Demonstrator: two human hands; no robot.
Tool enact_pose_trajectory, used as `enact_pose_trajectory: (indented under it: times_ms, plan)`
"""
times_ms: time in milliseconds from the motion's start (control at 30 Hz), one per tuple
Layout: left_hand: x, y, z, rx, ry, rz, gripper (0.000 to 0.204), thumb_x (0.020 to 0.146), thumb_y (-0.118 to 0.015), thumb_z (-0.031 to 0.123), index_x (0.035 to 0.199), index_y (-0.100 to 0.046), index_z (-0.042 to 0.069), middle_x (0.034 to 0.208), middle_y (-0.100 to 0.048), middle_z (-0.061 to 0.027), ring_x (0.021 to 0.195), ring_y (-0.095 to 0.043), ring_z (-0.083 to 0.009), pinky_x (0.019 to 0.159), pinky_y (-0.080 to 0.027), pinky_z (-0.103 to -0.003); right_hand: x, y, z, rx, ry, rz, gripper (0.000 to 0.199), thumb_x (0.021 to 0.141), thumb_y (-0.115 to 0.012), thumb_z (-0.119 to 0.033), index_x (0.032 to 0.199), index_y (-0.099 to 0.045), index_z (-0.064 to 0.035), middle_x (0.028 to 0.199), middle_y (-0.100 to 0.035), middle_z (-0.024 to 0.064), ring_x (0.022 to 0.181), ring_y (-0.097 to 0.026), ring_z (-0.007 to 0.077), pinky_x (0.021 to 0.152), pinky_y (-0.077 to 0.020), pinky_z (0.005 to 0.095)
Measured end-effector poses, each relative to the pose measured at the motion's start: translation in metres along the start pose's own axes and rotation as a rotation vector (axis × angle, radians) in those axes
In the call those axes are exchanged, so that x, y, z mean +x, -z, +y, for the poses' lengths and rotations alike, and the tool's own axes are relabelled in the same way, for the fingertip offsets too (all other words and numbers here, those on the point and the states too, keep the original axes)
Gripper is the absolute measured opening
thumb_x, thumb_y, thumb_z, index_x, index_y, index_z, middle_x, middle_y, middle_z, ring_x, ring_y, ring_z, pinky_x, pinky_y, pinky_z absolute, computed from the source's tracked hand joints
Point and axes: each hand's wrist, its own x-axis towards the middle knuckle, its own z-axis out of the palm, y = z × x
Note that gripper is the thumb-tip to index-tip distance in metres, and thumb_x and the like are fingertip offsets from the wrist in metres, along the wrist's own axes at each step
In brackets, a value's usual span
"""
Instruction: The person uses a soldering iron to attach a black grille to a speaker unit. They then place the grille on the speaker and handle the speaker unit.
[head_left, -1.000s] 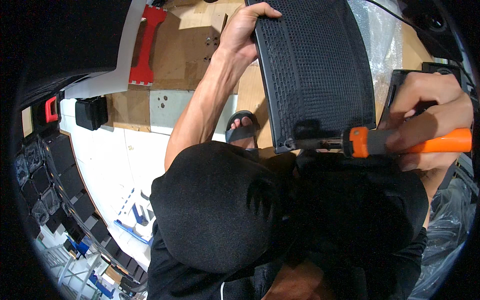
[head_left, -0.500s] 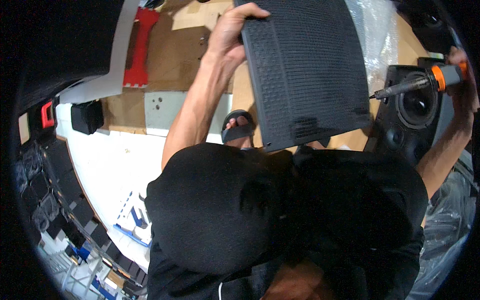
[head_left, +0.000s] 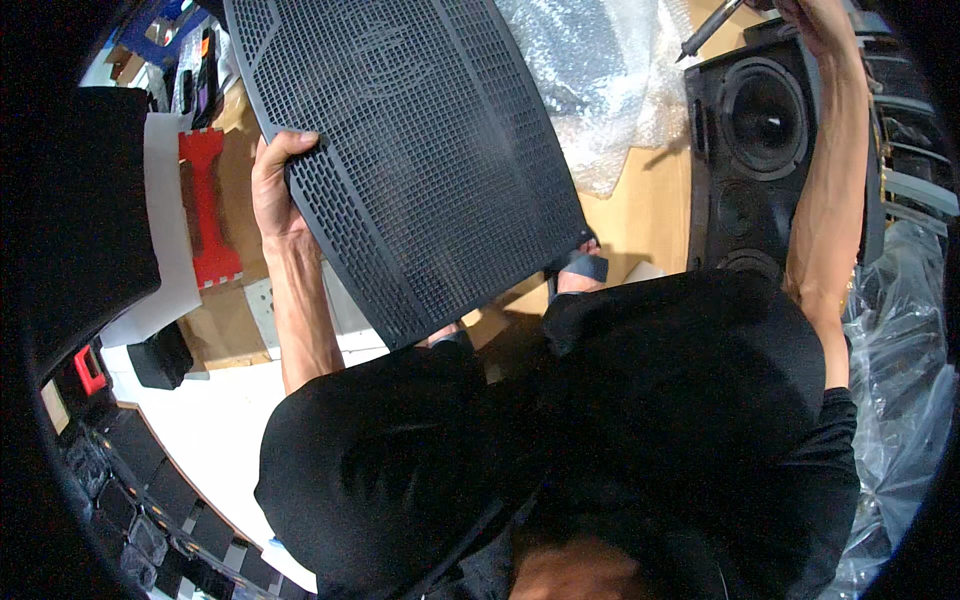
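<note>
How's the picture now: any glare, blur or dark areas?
All in the head view: the black mesh panel looks fairly crisp; the bubble wrap shows bright glare; the white surface looks washed out; the fisheye image blackens toward its corners.

Your left hand (head_left: 279, 190) grips the grille (head_left: 420, 150) by its left edge. Your right hand (head_left: 815, 20), far right, holds a tool (head_left: 708, 33) pointing left and near. The speaker (head_left: 765, 125) lies at right, bubble wrap (head_left: 595, 95) between it and the grille; a red piece (head_left: 207, 215) lies at left.

Brown cardboard (head_left: 655, 215) over white floor (head_left: 215, 430) — on cardboard, bubble wrap (head_left: 600, 90), red piece (head_left: 208, 212).
</note>
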Motion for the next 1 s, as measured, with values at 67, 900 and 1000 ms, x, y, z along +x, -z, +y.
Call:
enact_pose_trajectory:
  times_ms: [67, 900, 1000]
  plan:
    - [-0.002, 0.007, 0.005, 0.085, -0.013, 0.035, 0.038, 0.071, -0.053, -0.005, 0.109, -0.051, -0.004, 0.097, -0.062, -0.0158, 0.08, -0.067, -0.0272, 0.077, -0.06, -0.039, 0.001, -0.009, 0.016, -0.023, -0.026, 0.002, 0.035, 0.09, -0.059, -0.03, 0.062, -0.048, -0.0128, 0.043, -0.035, -0.0069, 0.032, -0.027, 0.006, 0.033, -0.0197, 0.0243]
    - [-0.086, -0.059, 0.039, 0.168, -0.119, -0.694, 0.028, 0.075, -0.058, 0.0, 0.102, -0.059, -0.006, 0.084, -0.066, -0.007, 0.075, -0.058, -0.009, 0.064, -0.048, -0.026, 0.045, -0.287, 0.041, 0.12, -0.42, -0.849, 0.044, 0.091, -0.053, -0.054, 0.082, -0.051, -0.0112, 0.064, -0.044, -0.003, 0.053, -0.044, 0.0089, 0.05, -0.0381, 0.0241]
    - [-0.069, -0.068, 0.034, 0.091, -0.209, -0.877, 0.03, 0.076, -0.056, -0.001, 0.105, -0.058, -0.006, 0.085, -0.066, -0.0076, 0.076, -0.058, -0.0088, 0.065, -0.048, -0.026, 0.023, -0.293, 0.013, 0.171, -0.416, -0.832, 0.047, 0.091, -0.051, -0.057, 0.084, -0.051, -0.0105, 0.063, -0.042, -0.0036, 0.054, -0.041, 0.0088, 0.05, -0.0357, 0.0242]
